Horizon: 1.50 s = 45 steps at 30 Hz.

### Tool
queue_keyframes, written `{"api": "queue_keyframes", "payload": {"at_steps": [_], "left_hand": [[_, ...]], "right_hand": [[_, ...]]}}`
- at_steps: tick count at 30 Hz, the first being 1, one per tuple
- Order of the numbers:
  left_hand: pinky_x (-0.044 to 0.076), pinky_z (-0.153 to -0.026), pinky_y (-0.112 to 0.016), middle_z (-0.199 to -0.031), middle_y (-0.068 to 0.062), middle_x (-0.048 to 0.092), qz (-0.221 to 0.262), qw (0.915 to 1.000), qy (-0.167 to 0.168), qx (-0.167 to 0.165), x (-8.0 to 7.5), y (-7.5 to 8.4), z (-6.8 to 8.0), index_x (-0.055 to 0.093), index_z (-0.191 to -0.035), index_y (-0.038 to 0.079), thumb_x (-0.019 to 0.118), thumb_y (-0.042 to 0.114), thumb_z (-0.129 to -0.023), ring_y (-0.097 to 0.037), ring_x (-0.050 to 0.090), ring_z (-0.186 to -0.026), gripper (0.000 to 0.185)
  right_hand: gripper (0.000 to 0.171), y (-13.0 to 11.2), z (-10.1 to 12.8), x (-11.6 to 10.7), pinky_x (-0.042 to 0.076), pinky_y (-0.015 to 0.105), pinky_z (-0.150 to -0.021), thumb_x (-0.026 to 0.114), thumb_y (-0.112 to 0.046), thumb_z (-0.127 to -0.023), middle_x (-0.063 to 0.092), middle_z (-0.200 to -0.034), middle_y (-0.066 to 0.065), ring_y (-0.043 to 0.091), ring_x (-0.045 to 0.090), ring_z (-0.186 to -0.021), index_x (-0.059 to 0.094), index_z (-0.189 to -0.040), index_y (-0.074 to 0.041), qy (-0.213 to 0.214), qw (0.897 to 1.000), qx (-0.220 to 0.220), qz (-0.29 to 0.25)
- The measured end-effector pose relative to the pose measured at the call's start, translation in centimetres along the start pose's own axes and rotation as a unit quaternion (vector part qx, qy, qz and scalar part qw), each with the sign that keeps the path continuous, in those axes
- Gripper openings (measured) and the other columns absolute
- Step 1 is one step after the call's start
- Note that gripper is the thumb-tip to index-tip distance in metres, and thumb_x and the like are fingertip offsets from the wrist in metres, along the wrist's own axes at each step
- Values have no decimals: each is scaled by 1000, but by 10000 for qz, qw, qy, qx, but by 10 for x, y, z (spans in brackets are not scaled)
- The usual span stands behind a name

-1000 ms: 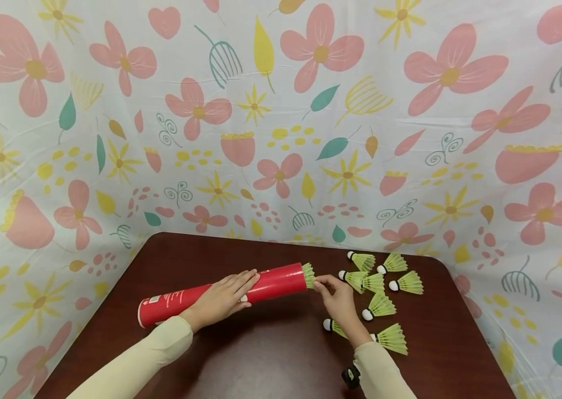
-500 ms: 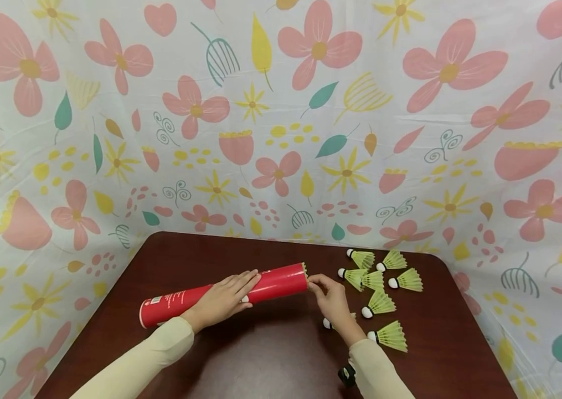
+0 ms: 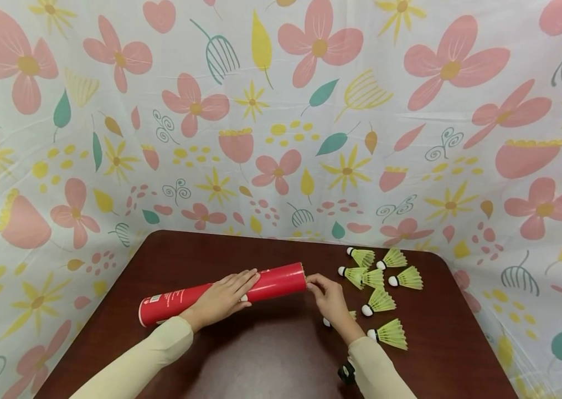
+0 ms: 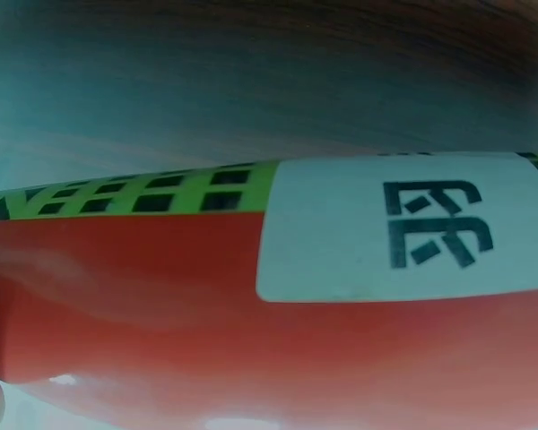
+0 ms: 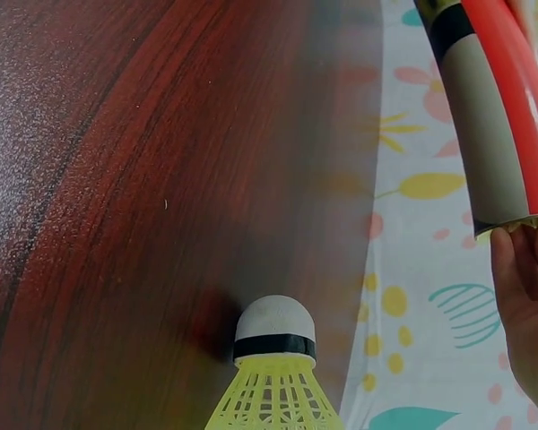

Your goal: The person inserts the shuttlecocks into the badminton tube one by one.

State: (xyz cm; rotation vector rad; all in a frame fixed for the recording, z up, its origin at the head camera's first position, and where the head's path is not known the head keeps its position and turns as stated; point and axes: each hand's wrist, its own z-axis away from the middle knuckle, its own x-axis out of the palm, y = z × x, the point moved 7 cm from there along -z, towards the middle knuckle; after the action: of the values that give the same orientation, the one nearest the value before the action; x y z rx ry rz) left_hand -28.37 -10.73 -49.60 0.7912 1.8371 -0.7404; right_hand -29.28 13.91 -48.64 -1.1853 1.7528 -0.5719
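I see my left hand point(image 3: 222, 297) lying flat, fingers straight, on the red tube point(image 3: 221, 295), which rests on the dark wooden table point(image 3: 261, 354). My right hand point(image 3: 329, 299) has fingertips bunched at the tube's open end. Green shuttlecocks point(image 3: 380, 302) lie just beyond that hand. A floral cloth point(image 3: 281, 111) hangs behind the table.

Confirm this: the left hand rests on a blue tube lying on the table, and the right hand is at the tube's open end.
Not quite: the tube is red, not blue, as the head view shows. The left hand rests on it on the table, and the right hand is at its open end.
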Motion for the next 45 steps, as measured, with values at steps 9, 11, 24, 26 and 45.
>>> {"api": "queue_keyframes", "payload": {"at_steps": [9, 11, 24, 26, 45], "left_hand": [[34, -110, -39, -156, -7, 29, 159, 9993, -280, -172, 5, -3, 2, 18, -155, 13, 70, 34, -87, -23, 39, -135, 88], [33, -110, -39, -156, -8, 29, 170, 9992, -311, -184, 5, -3, 3, 18, -155, 13, 70, 34, -87, -23, 39, -136, 88], [38, -106, -41, -152, -10, 34, 150, 9998, 97, -59, 2, -2, 2, 27, -152, 9, 73, 33, -84, -25, 42, -133, 86], [39, -105, -41, -151, -11, 36, 155, 9998, 145, -46, 2, -3, 2, 28, -152, 9, 72, 34, -86, -25, 42, -133, 83], [41, -104, -42, -152, -11, 35, 102, 9999, 46, -96, 0, -6, 4, 28, -152, 8, 75, 32, -83, -26, 44, -132, 87]], "right_hand": [[17, 3, -1, 2, 51, 26, -64, 64, 3, -88, 72, -87, 1, 20, 64, -75, 72, -93, -11, -142, 9999, 1, 50], [17, 4, -1, 2, 52, 26, -66, 64, 4, -88, 72, -88, 1, 18, 65, -77, 72, -93, -10, -161, 9999, -10, 55], [17, 5, 1, -2, 55, 30, -73, 63, 4, -88, 72, -94, 6, 24, 68, -86, 72, -98, -7, -46, 9997, 74, -225], [17, 6, 1, -4, 56, 33, -74, 62, 3, -89, 72, -95, 8, 27, 68, -89, 72, -100, -6, -72, 9994, 103, -324], [21, 31, 13, -54, 53, 23, -81, 58, -12, -96, 70, -108, 13, 28, 66, -100, 68, -113, -7, 47, 9982, 585, -75]]}}
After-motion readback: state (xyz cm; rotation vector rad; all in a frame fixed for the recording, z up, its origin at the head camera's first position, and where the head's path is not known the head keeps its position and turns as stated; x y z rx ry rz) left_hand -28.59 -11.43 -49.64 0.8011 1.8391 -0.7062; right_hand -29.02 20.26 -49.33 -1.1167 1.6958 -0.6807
